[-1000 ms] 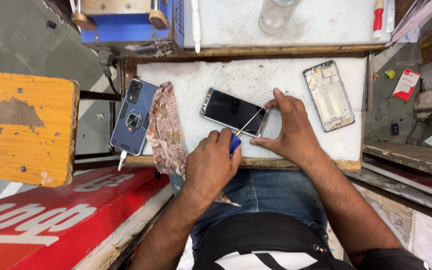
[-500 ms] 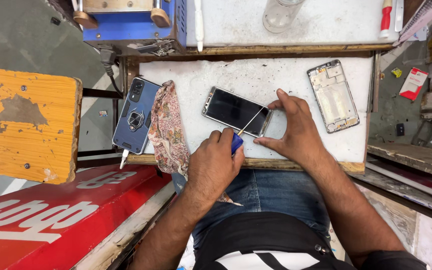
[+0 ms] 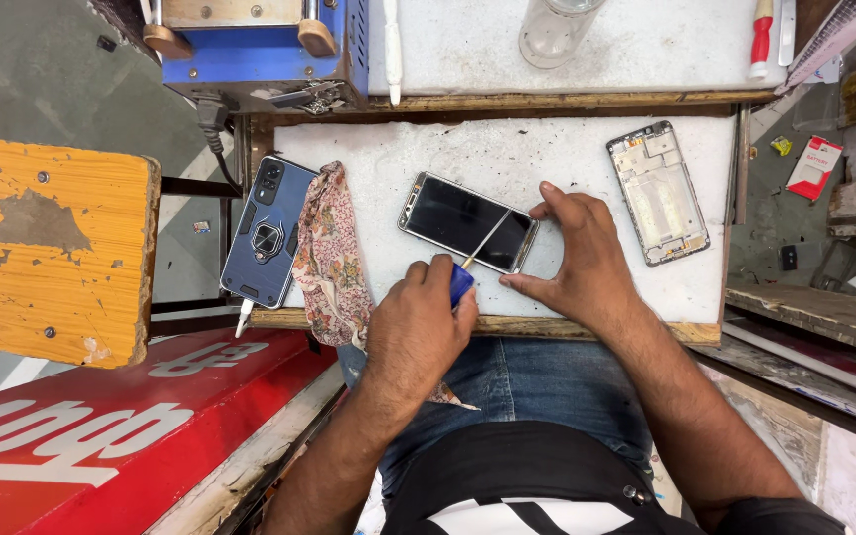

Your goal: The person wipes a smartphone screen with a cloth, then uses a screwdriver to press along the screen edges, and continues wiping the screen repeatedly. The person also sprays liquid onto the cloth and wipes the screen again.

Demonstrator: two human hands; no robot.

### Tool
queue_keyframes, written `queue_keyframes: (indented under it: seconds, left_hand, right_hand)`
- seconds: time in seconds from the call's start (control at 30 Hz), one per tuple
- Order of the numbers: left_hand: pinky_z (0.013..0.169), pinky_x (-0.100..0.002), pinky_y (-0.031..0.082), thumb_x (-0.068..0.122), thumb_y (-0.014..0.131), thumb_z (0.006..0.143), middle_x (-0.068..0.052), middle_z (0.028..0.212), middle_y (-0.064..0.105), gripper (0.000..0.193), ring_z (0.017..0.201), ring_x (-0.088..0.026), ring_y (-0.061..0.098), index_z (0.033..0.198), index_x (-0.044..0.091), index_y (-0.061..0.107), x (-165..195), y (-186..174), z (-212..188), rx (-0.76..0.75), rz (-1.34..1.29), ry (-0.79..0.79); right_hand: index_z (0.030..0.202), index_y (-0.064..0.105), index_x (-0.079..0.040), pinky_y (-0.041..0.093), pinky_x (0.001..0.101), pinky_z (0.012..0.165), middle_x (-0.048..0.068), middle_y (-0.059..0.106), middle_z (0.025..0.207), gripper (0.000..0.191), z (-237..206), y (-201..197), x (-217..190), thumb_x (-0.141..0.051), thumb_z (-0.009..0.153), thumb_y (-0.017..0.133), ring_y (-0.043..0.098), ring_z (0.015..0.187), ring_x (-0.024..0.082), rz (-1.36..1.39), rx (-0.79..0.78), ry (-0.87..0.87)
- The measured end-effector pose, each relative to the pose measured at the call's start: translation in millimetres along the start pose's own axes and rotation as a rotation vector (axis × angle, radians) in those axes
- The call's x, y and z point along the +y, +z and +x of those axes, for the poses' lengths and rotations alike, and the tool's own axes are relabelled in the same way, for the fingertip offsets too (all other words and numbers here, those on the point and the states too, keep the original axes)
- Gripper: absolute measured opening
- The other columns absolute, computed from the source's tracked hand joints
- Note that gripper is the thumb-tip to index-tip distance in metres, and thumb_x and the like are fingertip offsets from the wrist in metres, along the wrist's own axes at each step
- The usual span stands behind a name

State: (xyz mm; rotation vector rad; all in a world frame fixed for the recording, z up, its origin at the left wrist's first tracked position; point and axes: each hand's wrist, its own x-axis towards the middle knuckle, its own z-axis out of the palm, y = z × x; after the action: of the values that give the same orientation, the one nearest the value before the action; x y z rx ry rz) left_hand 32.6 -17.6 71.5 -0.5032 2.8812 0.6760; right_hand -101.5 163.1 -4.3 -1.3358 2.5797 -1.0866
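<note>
**Screwdriver tip at the phone's right end**

A phone (image 3: 468,223) lies face up on the white worktop (image 3: 547,159), just beyond both hands and a little to the right of the body's middle. Its long axis runs left to right with a slight tilt: the left end sits farther from the person, the right end nearer. The dark glass points up at the camera.

The left hand (image 3: 413,332) is curled shut around the blue handle of a small screwdriver (image 3: 473,260). The thin shaft rises from the fist, slanting up and to the right, and its tip meets the phone near the right end. So the tool crosses the phone's long axis at an angle rather than lying along it.

The right hand (image 3: 582,253) is the nearer one to that end. Its fingers are spread, with the thumb and forefinger bracketing the phone's right short edge, one at the far corner and one at the near corner, touching it.

To the left lie a patterned cloth (image 3: 327,253) and, beside it, a dark blue phone case (image 3: 265,233) with a ring. Well to the right lies a bare phone frame (image 3: 658,193), its long axis running roughly away from the person.
</note>
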Motion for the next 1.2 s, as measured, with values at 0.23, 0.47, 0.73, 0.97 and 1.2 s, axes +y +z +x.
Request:
queue_keyframes:
  seconds: [0.23,0.47,0.73,0.97,1.2]
  left_hand:
    - [0.056,-0.042,0.063,0.030,0.071,0.093,-0.020,0.089,0.067,0.039,0.077,-0.032,0.075,0.115,-0.001,0.061,-8.7,-3.6,-1.0,0.037,-0.003,-0.034]
    - [0.057,-0.043,0.062,0.030,0.072,0.093,-0.018,0.089,0.067,0.035,0.078,-0.033,0.074,0.111,0.001,0.062,-7.7,-0.4,-2.9,0.045,0.028,-0.025]
    - [0.058,-0.043,0.062,0.029,0.073,0.091,-0.017,0.087,0.067,0.036,0.077,-0.033,0.074,0.110,0.001,0.062,-8.2,1.6,-5.4,0.097,0.013,0.003]
    - [0.056,-0.042,0.062,0.030,0.072,0.092,-0.018,0.087,0.066,0.038,0.077,-0.032,0.074,0.113,-0.001,0.061,-11.5,0.4,-3.8,0.039,0.044,-0.019]
    - [0.056,-0.040,0.063,0.030,0.069,0.096,-0.019,0.089,0.067,0.040,0.077,-0.030,0.075,0.118,-0.002,0.060,-11.7,-2.6,-1.8,-0.031,0.040,-0.068]
  right_hand:
    - [0.157,0.022,-0.017,0.041,0.0512,0.106,0.010,0.063,0.121,0.122,1.1,0.6,0.7,-0.038,0.064,0.099,0.053,0.122,0.029,-0.038,0.005,-0.047]
    - [0.156,0.024,-0.017,0.039,0.0522,0.107,0.009,0.065,0.118,0.120,0.2,4.3,-0.6,-0.039,0.065,0.099,0.053,0.122,0.030,-0.049,0.009,-0.051]
    - [0.155,0.028,-0.016,0.038,0.0534,0.109,0.008,0.064,0.117,0.118,2.7,4.0,-1.5,-0.041,0.064,0.099,0.054,0.120,0.029,-0.039,0.021,-0.053]
    - [0.155,0.026,-0.017,0.038,0.0549,0.109,0.010,0.064,0.117,0.118,1.5,6.6,0.0,-0.044,0.064,0.097,0.055,0.120,0.031,-0.083,0.009,-0.062]
    - [0.155,0.024,-0.017,0.038,0.0555,0.110,0.011,0.063,0.116,0.119,2.5,7.2,-1.1,-0.046,0.065,0.097,0.056,0.118,0.029,-0.083,-0.006,-0.049]
